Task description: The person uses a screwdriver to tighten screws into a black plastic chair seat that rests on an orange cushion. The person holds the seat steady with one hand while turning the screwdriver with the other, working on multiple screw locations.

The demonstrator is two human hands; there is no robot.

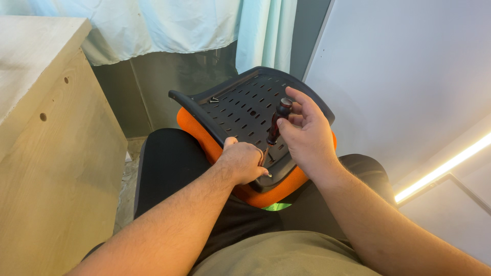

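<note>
A black slotted seat pan (240, 110) with an orange cushion (204, 138) beneath lies across the person's lap. The right hand (307, 135) grips the dark handle of a screwdriver (276, 122), held upright over the pan's near edge. The left hand (244, 162) is clenched at the screwdriver's tip — pressed against the pan. Two small screws (214, 100) lie at the pan's far left corner — a plywood cabinet (46, 153) stands left of it.

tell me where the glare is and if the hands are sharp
Head view: a bright light strip at the right edge blows out to white; the left hand, right hand and screwdriver are sharp and evenly lit; edges bend slightly from wide-angle distortion.
</note>
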